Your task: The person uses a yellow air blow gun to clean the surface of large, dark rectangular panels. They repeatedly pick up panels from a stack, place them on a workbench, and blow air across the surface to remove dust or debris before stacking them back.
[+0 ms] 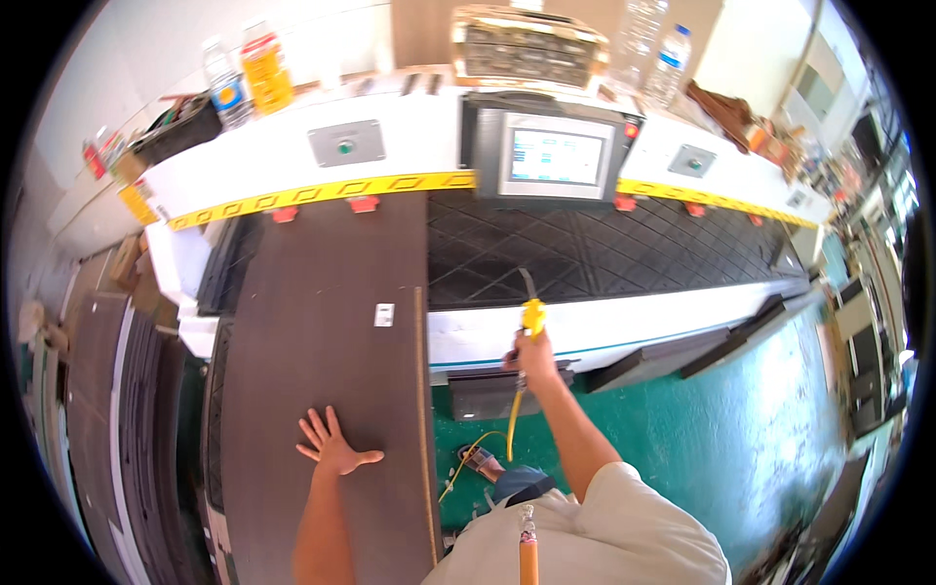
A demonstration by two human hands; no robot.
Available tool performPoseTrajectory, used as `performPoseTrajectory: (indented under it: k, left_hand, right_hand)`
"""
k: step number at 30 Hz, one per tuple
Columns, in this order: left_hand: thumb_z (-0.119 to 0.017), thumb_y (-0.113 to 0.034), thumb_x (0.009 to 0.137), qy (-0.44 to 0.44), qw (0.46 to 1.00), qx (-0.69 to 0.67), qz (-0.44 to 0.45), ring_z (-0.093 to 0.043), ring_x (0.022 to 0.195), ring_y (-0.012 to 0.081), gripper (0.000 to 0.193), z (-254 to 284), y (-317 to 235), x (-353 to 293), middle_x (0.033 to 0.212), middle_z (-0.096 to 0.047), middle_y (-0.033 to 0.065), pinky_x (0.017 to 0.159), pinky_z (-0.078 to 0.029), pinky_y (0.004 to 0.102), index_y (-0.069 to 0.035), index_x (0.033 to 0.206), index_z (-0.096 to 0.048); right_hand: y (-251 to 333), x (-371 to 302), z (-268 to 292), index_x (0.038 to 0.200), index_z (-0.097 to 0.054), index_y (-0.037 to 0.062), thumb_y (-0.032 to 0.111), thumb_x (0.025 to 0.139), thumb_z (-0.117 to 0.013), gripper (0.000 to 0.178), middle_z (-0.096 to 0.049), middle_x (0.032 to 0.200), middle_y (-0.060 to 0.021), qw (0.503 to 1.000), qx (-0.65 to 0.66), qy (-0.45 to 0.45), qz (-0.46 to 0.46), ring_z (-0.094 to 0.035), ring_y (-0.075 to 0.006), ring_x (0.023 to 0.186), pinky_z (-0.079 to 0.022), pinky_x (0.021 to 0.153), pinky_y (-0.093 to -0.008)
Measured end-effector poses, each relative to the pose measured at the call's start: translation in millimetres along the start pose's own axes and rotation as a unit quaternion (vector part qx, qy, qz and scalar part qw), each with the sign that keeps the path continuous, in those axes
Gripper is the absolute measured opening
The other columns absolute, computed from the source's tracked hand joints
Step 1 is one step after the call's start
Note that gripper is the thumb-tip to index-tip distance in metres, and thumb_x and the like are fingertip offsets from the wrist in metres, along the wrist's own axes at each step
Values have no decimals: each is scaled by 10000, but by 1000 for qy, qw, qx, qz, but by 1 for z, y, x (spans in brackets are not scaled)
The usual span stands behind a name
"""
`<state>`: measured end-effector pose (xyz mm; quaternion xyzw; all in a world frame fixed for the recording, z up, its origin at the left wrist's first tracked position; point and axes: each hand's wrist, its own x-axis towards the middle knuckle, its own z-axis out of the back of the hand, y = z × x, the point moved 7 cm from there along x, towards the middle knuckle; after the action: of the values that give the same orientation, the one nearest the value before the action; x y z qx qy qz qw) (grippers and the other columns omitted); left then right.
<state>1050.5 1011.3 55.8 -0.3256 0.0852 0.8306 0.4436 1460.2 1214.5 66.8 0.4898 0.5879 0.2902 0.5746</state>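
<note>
My left hand lies flat with spread fingers on a long dark brown board, which reaches under the white machine's front beam. A small white label is stuck on the board near its right edge. My right hand is wrapped round a yellow air blow gun, held to the right of the board. The gun's thin curved nozzle points away from me, over the edge of the black machine bed. A yellow air hose hangs down from my right hand.
A control screen is mounted on the white beam, with a striped yellow strip below. The black machine bed extends right. Dark boards stand in stacks at left and lean under the bed. Bottles stand on the beam.
</note>
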Motion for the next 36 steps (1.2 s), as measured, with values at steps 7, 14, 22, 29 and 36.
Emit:
performPoseTrajectory:
  k: [7, 14, 22, 29, 36]
  left_hand:
    - [-957, -663, 422, -15, 1000, -5, 24, 227, 1572, 383, 1708, -10, 3, 6, 1719, 199, 166, 1191, 26, 727, -134, 1663, 91]
    - [-862, -349, 784, -166, 973, -130, -95, -331, 1483, 370, 866, -13, -14, -24, 1589, -362, 206, 1182, -279, 568, -73, 1505, -470]
    - [-741, -15, 877, -217, 718, -370, -548, -760, 839, 244, 112, 122, -181, -313, 882, -759, 127, 797, -627, 397, 22, 982, -726]
    - [-651, -98, 1001, -377, 567, -469, -563, -762, 849, 382, 517, 147, -157, -451, 1106, -742, 278, 731, -636, 431, 17, 1474, -478]
    - [-623, -123, 1029, -499, 528, -475, -496, -746, 995, 425, 488, 85, -88, -572, 1179, -688, 358, 787, -627, 469, 52, 1460, -474]
  right_hand:
    - [74, -10, 317, 1132, -428, 75, 68, 974, -514, 180, -522, 697, -58, 907, 58, -387, 157, -573, -166, 490, -425, 375, -295]
    - [73, -41, 288, 1136, -539, 116, 164, 976, -595, 176, -662, 819, -51, 986, -150, -73, -32, -644, -161, 658, -449, 459, -288]
    - [-71, -148, 43, 1474, -472, 66, 137, 924, -631, 577, -669, 1329, -126, 780, -70, 472, -406, -639, -289, 1271, -617, 761, -335]
    - [-124, -236, -19, 1458, -497, 66, 230, 974, -554, 514, -641, 1334, -143, 693, 129, 462, -538, -539, -345, 1362, -503, 1086, -480]
    - [-175, -315, 23, 1438, -536, 102, 286, 942, -567, 529, -620, 1388, -160, 619, -2, 507, -600, -482, -371, 1409, -374, 1156, -550]
